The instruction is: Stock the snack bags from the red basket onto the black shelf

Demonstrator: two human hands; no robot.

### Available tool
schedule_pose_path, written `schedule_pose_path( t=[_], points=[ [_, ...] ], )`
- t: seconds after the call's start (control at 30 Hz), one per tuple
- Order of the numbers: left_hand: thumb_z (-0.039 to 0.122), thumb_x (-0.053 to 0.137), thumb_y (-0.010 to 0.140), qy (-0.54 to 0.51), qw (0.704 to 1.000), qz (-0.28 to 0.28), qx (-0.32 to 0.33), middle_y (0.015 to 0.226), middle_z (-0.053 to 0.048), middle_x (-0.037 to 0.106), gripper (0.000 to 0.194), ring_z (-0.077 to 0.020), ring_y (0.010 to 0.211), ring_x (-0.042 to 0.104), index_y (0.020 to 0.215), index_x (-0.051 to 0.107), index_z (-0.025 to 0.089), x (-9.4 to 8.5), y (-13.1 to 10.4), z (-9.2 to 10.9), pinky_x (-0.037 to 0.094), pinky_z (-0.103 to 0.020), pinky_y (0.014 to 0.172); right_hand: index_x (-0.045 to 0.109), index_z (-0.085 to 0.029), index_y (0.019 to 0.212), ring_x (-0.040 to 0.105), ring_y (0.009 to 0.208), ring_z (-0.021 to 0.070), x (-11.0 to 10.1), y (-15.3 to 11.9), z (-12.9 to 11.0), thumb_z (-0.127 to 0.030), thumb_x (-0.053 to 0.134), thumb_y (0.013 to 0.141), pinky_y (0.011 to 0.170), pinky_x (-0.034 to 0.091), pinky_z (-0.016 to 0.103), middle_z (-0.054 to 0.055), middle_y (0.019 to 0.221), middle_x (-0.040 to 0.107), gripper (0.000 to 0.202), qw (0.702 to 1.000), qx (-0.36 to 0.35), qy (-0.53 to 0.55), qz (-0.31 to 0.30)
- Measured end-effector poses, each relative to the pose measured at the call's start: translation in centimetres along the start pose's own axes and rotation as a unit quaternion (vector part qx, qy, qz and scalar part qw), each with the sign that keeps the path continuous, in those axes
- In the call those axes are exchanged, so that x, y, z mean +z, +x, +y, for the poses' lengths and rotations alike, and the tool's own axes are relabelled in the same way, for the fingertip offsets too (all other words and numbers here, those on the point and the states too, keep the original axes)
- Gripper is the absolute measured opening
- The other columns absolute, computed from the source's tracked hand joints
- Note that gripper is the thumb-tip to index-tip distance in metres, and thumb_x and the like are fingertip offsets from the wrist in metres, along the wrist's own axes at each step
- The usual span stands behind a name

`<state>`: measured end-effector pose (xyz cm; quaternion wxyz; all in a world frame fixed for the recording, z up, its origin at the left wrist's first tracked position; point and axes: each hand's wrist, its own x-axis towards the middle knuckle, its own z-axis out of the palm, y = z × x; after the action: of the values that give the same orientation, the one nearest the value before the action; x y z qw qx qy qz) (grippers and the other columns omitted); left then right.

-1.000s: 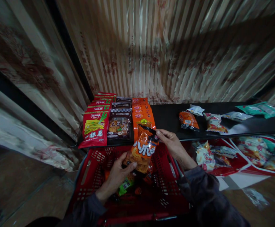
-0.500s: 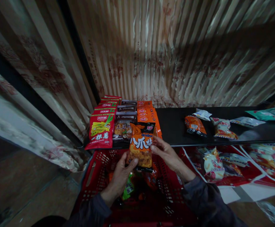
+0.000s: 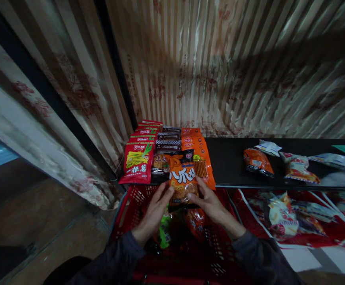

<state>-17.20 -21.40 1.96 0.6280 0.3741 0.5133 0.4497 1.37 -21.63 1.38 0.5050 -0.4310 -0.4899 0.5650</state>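
An orange and black snack bag [image 3: 182, 182] with large white lettering is held upright above a red plastic basket [image 3: 131, 202]. My left hand [image 3: 156, 208] grips its lower left edge, thumb on the front. On the other side my right hand [image 3: 211, 202] closes round the lower right edge, its thumb pressed on the front. Behind the bag, rows of snack packets stand on a black shelf [image 3: 222, 158]: red packets [image 3: 138, 160] at the left, dark brown packets [image 3: 162, 162] in the middle, orange packets [image 3: 203, 164] at the right. The held bag hides part of the brown and orange rows.
Loose bags lie farther right on the shelf, among them an orange bag [image 3: 258, 161] and a white and red bag [image 3: 298, 166]. Below the shelf edge, red bins [image 3: 309, 233] hold more bags. Inside the basket are a green packet [image 3: 164, 229] and a reddish bag [image 3: 195, 221].
The view has shifted left, so the shelf things appear farther right. My right hand has moved from the bag's upper right edge down to its lower right side.
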Motion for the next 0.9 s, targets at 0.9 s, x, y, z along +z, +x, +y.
schedule_pose_path(
  t=[0.9],
  points=[
    [0.050,0.078,0.071,-0.089,0.993,-0.066,0.037,0.113,-0.008,0.072,0.045,-0.0258,0.110,0.063,0.102,0.069,0.018,0.7,1.7,1.7,0.047,-0.039,0.097,0.013,-0.034,0.157,0.042,0.140,0.0277,0.5,-1.4,0.9,-0.048,0.074,0.080,0.118,0.032,0.051,0.006,0.158,0.037,0.099,0.999,-0.012,-0.047,-0.016]
  ],
)
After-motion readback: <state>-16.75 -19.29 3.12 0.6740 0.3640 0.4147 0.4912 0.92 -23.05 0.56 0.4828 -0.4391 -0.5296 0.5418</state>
